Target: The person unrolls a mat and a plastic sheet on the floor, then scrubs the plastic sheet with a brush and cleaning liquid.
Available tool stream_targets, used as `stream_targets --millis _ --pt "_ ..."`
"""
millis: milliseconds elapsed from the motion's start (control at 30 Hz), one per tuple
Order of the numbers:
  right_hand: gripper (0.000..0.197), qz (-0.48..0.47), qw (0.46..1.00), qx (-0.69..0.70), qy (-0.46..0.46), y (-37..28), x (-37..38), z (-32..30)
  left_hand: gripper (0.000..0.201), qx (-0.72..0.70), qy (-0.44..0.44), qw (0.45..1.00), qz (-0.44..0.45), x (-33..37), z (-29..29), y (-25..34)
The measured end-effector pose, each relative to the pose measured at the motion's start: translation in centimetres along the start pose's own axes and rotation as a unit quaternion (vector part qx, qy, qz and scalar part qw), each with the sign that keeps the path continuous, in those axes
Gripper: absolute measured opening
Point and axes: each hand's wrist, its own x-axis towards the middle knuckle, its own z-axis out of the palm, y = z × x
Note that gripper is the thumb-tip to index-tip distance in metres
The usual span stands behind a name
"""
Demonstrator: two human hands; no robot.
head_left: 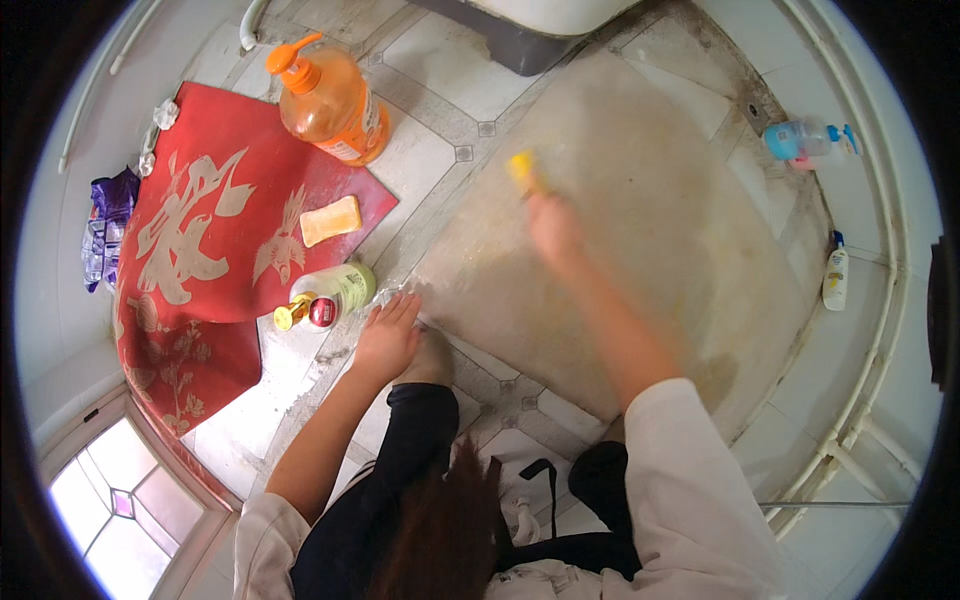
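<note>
A large beige sheet (640, 230), wet and stained, lies flat over the tiled floor. My right hand (556, 230) reaches out over its middle, closed around a small yellow brush (524, 174); motion blurs both, and the bristles cannot be made out. My left hand (391, 338) is flat with fingers stretched out, pressed down at the sheet's near left corner and holding nothing. Close by those fingers lies a clear bottle (338, 296) of pale green liquid with a gold cap, tipped on its side.
On the left is a red patterned mat (205, 190) bearing a yellow sponge (331, 221). An orange pump bottle (335, 105) stands beyond it. A blue spray bottle (800, 139) and a white bottle (835, 275) are by the right wall pipes. A purple packet (108, 225) sits far left.
</note>
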Motion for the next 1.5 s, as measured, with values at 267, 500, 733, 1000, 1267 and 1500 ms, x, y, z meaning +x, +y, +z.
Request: stream_targets --millis 267,500,733,1000,1267,1500 --pt "0.027 -0.015 0.991 -0.041 -0.129 -2.6 -1.4 -1.7 0.036 -0.039 -0.011 0.999 -0.004 0.3 1.6 -0.5" --pt "0.031 -0.004 0.934 0.023 -0.357 -6.0 -13.6 2.2 0.030 -0.178 0.102 0.973 -0.108 0.4 0.1 0.6" --pt "0.043 -0.243 0.936 -0.039 -0.253 -8.2 -11.7 1.2 0.044 -0.244 0.151 0.947 -0.144 -0.3 0.0 0.4" --pt "0.054 -0.126 0.967 -0.074 -0.207 4.8 -25.6 -0.9 0.059 -0.140 0.088 0.986 -0.035 -1.7 0.5 -0.2" --pt "0.048 -0.130 0.977 -0.056 -0.162 -3.6 -20.0 2.8 0.064 0.009 -0.090 0.996 -0.010 2.2 1.7 -0.3" --pt "0.054 -0.032 0.984 -0.083 -0.152 9.6 -30.5 -0.6 0.066 0.028 -0.094 0.995 -0.011 0.8 1.2 -1.2"
